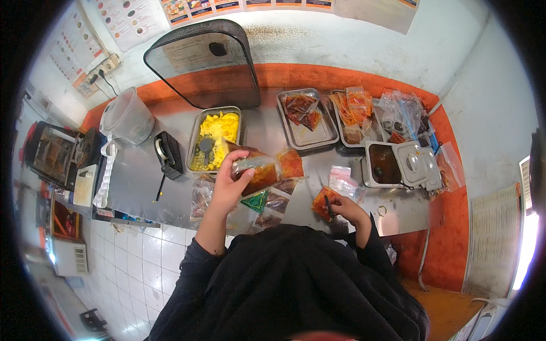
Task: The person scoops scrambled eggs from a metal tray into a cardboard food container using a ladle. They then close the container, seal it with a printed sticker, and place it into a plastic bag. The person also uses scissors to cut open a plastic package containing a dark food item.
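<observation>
My left hand (230, 183) is closed around a clear plastic bag of brownish-orange sauce (263, 175), raised over the steel table. An orange sauce sachet (290, 163) sits against the bag's right end. My right hand (348, 210) grips a slim black tool (329, 208), whose exact kind I cannot make out. Under that tool, another orange sachet (318, 202) lies near the table's front edge. Between my hands are a green packet (256, 201) and dark sachets (275, 206). Clear plastic bags with a pink strip (343, 179) lie just beyond my right hand.
A tray of yellow food (241, 126) holds a dark scoop. Farther right stand a tray of red sachets (281, 126), a tray of orange sachets (339, 135) and a lidded steel container (382, 185). A tape dispenser (167, 156) and plastic tub (128, 117) stand left; a mesh cover (245, 62) leans behind.
</observation>
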Tool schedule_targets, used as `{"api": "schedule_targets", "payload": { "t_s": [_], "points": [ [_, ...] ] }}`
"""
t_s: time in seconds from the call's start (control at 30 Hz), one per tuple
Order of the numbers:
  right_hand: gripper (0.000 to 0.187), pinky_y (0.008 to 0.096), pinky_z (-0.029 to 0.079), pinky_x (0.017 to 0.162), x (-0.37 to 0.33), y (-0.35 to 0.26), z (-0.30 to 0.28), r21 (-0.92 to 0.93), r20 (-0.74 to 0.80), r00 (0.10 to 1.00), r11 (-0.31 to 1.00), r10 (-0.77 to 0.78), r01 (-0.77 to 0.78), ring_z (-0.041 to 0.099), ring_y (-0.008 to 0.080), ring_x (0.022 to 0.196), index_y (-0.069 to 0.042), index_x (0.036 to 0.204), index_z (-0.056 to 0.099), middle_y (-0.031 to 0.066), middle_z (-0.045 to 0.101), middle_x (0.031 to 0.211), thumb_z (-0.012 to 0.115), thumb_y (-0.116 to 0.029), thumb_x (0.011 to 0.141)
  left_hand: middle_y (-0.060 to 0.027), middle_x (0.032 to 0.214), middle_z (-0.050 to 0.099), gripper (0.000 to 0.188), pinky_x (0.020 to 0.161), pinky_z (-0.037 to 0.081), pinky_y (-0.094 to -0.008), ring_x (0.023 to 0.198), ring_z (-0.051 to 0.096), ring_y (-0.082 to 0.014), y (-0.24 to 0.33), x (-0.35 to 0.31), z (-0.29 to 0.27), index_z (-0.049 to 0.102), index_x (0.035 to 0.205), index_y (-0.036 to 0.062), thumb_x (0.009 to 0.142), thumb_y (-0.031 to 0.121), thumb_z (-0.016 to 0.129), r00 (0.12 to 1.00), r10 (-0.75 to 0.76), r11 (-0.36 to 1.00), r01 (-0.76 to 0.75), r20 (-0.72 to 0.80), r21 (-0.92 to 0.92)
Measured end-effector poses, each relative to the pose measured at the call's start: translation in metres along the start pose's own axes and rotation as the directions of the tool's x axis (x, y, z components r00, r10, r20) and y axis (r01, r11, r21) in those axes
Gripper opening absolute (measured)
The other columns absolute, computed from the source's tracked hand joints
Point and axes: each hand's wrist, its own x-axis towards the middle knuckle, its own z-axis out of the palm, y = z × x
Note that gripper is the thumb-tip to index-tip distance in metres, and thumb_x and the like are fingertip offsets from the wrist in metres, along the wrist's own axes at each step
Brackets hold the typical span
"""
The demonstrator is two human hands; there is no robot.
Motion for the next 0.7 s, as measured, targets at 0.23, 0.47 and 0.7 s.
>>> {"api": "schedule_targets", "payload": {
  "t_s": [0.23,0.47,0.7],
  "points": [
    [0.053,0.0265,0.043,0.073,-0.050,-0.062,0.001,-0.247,0.424,0.864,0.884,-0.270,0.397,0.050,0.0124,0.085,-0.004,0.111,0.045,0.0032,0.053,0.090,0.066,-0.042,0.081,-0.0041,0.119,0.050,0.059,0.096,0.036,-0.0264,0.111,0.046,-0.0133,0.047,0.026,0.008,0.044,0.127,0.0032,0.074,0.000,0.068,0.937,-0.027,0.995,-0.008,0.347,0.097],
    [0.084,0.0286,0.043,0.072,-0.060,-0.107,0.020,-0.267,0.592,0.779,0.862,-0.206,0.431,0.050,0.0154,0.085,-0.002,0.111,0.042,0.0072,0.052,0.094,0.060,-0.072,0.068,-0.0036,0.121,0.049,0.061,0.095,0.037,-0.0269,0.110,0.047,-0.0123,0.062,0.035,0.019,0.045,0.127,0.0044,0.071,0.001,0.069,0.811,-0.084,0.973,-0.057,0.579,0.222],
    [0.084,0.0254,0.040,0.071,-0.063,-0.124,0.032,-0.213,0.603,0.783,0.914,-0.155,0.346,0.048,0.0115,0.083,-0.004,0.107,0.043,0.0022,0.050,0.091,0.064,-0.073,0.063,-0.0054,0.122,0.050,0.059,0.100,0.034,-0.0283,0.115,0.045,-0.0142,0.067,0.038,0.028,0.046,0.126,0.0043,0.072,0.004,0.070,0.700,-0.122,0.960,-0.096,0.704,0.261]
  ]
}}
